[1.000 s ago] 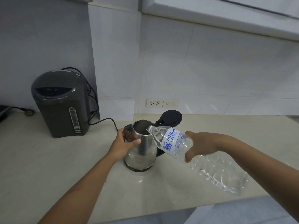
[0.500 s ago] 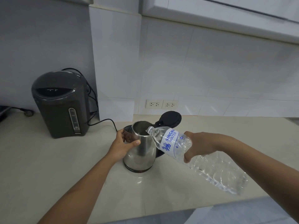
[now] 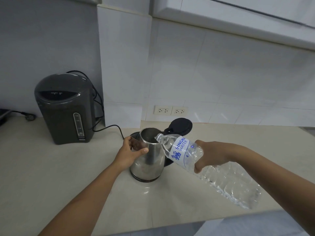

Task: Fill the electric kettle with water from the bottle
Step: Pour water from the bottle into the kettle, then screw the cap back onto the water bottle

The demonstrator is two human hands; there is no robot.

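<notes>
A steel electric kettle (image 3: 150,160) stands on the beige counter (image 3: 51,167), its black lid (image 3: 180,126) flipped open behind it. My left hand (image 3: 129,153) is wrapped around the kettle's left side, thumb across the front. My right hand (image 3: 209,154) grips a clear plastic water bottle (image 3: 221,178) with a blue and white label. The bottle is tipped down to the left, its uncapped neck resting at the kettle's open rim. Water fills the neck end of the bottle.
A dark grey hot-water dispenser (image 3: 65,108) stands at the back left, its black cable (image 3: 109,127) trailing across the counter toward the kettle. Two wall sockets (image 3: 170,110) sit in the tiled wall behind. The counter's front edge runs just below the bottle.
The bottle's base has lifted a little, steepening its tilt toward the kettle. Both hands keep their hold and the kettle has not moved.
</notes>
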